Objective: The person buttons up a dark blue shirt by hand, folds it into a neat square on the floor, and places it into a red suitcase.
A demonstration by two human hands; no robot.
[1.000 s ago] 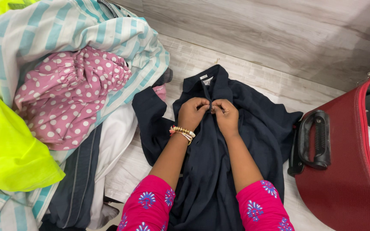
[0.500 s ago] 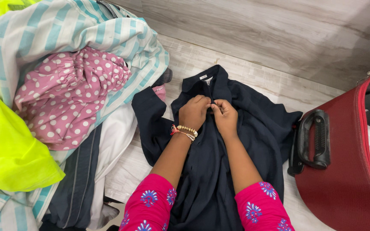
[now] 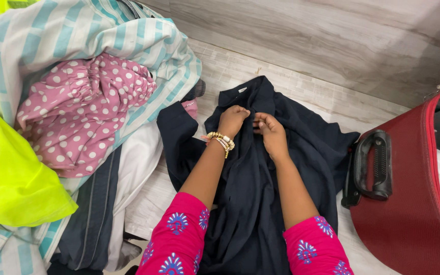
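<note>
**Both hands pinched at the front of a dark shirt**

My left hand (image 3: 231, 120) and right hand (image 3: 270, 131) meet at the upper front of the navy shirt (image 3: 301, 153), which lies spread on the pale wood-look floor (image 3: 240, 71) with its collar pointing away from me. The fingers of both hands are curled in tight and pinch the cloth along the front opening; what sits between the fingertips is covered by my knuckles, so I cannot tell if it is a button or only fabric. A beaded bracelet (image 3: 221, 140) circles my left wrist. My forearms hide much of the shirt's middle, and its hem runs out of view between my pink embroidered sleeves (image 3: 179, 239).

To my left, a heap of clothes: a striped teal cloth (image 3: 77, 30), a pink polka-dot garment (image 3: 77, 107), something neon yellow (image 3: 6, 178), all cut off at the edge. To my right, a red suitcase (image 3: 408, 203) with a black handle (image 3: 375, 165), only partly in frame.
</note>
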